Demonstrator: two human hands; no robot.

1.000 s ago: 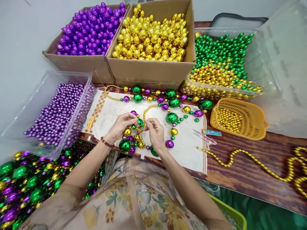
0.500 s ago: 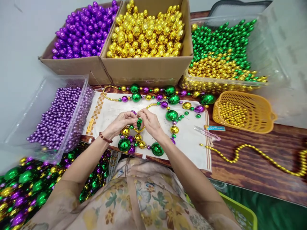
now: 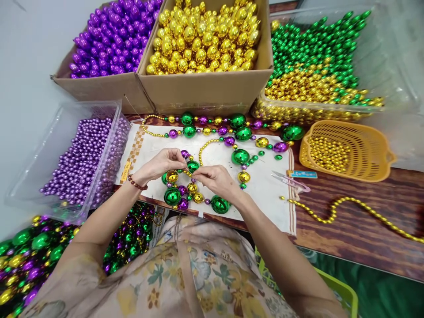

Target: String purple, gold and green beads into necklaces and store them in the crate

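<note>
Over the white towel (image 3: 265,201), my left hand (image 3: 164,164) is closed in a pinch on a thin thread (image 3: 187,166). A short way to its right, my right hand (image 3: 217,180) pinches the other stretch of that thread, close to small gold beads. Under and around my fingers lies a bead necklace (image 3: 172,196) of green, purple and gold balls, partly hidden by the hands. Its gold bead section (image 3: 200,150) curves up behind them, and a large green ball (image 3: 240,157) sits to the right.
Behind stand cardboard boxes of purple balls (image 3: 109,42) and gold balls (image 3: 202,37). Clear bins hold purple beads (image 3: 82,154) and green beads (image 3: 311,53). On the right are scissors (image 3: 291,181), a yellow basket (image 3: 371,163) and a gold bead strand (image 3: 331,212). A finished-looking strand (image 3: 243,134) lies behind.
My hands have drawn apart, the left moving left and up and the right moving right and down. The thread between them now shows. The whole view has shifted slightly.
</note>
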